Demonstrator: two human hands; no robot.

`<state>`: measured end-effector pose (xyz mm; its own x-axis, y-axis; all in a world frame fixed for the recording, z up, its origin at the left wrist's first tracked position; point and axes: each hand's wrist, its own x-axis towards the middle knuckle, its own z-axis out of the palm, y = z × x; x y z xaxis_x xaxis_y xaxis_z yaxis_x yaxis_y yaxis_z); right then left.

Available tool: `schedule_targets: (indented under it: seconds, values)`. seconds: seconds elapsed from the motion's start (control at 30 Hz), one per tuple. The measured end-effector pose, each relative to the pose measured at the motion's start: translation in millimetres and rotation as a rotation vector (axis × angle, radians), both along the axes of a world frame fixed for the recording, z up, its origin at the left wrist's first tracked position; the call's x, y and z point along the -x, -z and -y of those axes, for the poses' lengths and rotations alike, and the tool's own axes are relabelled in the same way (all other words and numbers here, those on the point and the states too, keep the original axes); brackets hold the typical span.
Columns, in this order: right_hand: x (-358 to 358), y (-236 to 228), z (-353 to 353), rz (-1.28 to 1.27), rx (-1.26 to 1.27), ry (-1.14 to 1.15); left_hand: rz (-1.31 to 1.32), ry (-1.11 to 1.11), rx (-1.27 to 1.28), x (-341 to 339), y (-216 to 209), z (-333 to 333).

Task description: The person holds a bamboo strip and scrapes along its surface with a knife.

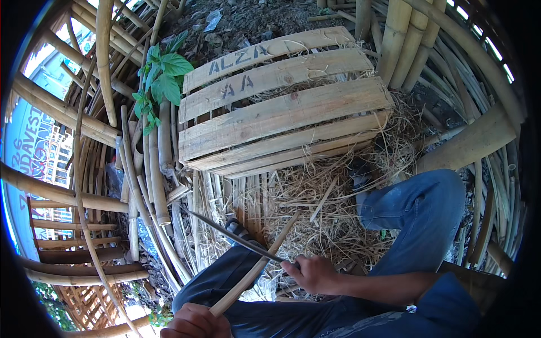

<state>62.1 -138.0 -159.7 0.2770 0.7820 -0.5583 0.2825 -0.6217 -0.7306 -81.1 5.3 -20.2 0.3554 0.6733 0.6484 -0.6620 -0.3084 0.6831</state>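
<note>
My left hand (197,322), low in the picture, is closed round the lower end of a pale bamboo strip (243,288). The strip slants up and to the right over my lap. In my right hand (313,274) is a long, dark-bladed knife (226,232), gripped by its handle, which the fingers mostly hide. Its blade crosses the strip near the middle and points to the upper left. Whether the edge is cutting into the strip or only resting against it, I cannot tell.
A slatted wooden crate (282,115) with dark lettering stands ahead. Thin shavings (332,231) cover the ground before my legs. Bamboo poles (160,169) stand at the left, thicker ones (408,42) at the far right. A leafy green plant (167,70) grows beside the crate.
</note>
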Motion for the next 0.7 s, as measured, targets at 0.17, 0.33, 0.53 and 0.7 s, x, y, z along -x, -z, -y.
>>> schedule_targets:
  seconds: [0.17, 0.33, 0.53, 0.7]
  values:
    - [4.4, 3.6, 0.6, 0.077, -0.156, 0.131, 0.04, 0.115, -0.085, 2.0, 7.9, -1.5]
    - [1.3, -0.9, -2.4, -0.019, -0.112, 0.187, 0.14, 0.129, -0.108, -13.0, 3.8, -3.0]
    - [-0.3, -11.8, -2.4, -0.022, -0.107, 0.039, 0.168, -0.203, 0.077, -14.7, 4.8, 21.9]
    - [-1.5, -11.1, -1.8, -0.05, -0.084, 0.05, 0.089, 0.091, -0.058, 0.4, 7.7, 2.6]
